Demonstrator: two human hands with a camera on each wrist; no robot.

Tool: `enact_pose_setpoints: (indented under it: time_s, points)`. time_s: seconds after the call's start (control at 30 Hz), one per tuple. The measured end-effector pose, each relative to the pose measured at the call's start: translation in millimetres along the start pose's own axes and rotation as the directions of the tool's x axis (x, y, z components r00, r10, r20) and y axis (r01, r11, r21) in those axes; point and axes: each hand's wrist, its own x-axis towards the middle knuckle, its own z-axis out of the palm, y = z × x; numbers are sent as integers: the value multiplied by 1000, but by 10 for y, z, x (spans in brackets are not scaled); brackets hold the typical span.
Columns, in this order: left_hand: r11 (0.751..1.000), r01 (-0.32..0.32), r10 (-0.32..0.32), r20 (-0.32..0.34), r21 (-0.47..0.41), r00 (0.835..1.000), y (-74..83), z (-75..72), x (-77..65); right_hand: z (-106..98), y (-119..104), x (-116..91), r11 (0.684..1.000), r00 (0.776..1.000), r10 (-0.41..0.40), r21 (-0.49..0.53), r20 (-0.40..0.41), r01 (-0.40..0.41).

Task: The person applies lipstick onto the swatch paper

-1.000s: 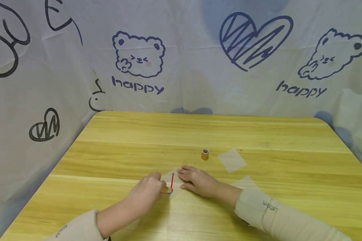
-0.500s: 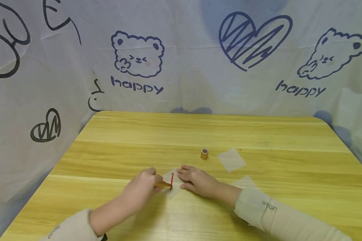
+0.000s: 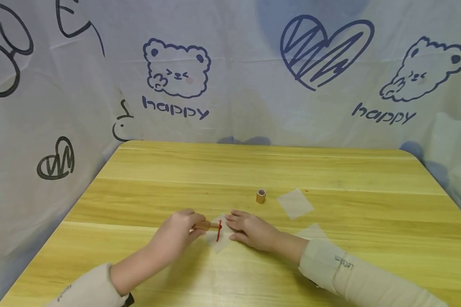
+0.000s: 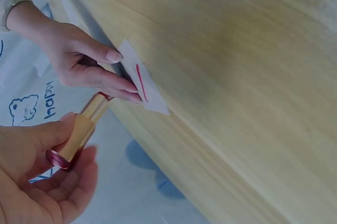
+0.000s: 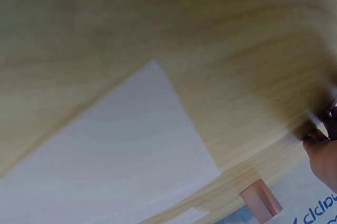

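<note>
My left hand (image 3: 173, 234) pinches a lipstick (image 3: 202, 226) in a gold tube, lying nearly level. Its red tip meets a red line (image 3: 218, 236) on a small white paper square (image 3: 217, 248). On the right side of that square my right hand (image 3: 253, 230) rests palm down, fingers extended, holding nothing. From the left wrist view, the left thumb and fingers (image 4: 42, 166) curl round the tube's dark red base, while the right hand (image 4: 87, 61) touches the paper (image 4: 150, 90).
Behind the hands stands the small gold lipstick cap (image 3: 261, 196), its opening upward. Two more paper squares lie to the right: one blank sheet (image 3: 296, 204) and another (image 3: 315, 231) partly under the right forearm. A printed cloth (image 3: 246, 94) backs the wooden table (image 3: 176, 166).
My left hand has drawn the lipstick tip away from the near end of the red line toward its far end, and more of the tube shows. The right hand has stayed still.
</note>
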Motion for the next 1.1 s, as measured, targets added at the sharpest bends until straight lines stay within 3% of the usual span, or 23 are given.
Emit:
enact_pose_setpoints:
  time_s: [0.13, 0.33, 0.63, 1.1]
  points:
    - [999, 22, -23, -28, -38, 999, -21, 23, -6, 0, 1, 5, 1000, 1000, -7, -14, -3, 6]
    - [999, 34, -36, -58, -27, 998, -47, 42, -5, 2, 6, 14, 1000, 1000, -14, -11, -14, 13]
    - [996, 80, -82, -62, -39, 995, -47, 61, -2, -36, -4, 7, 997, 998, 22, 76, -52, -18]
    - [991, 114, -119, -55, -75, 991, -62, 82, -33, -143, 38, -90, 998, 988, 10, 66, -156, 0]
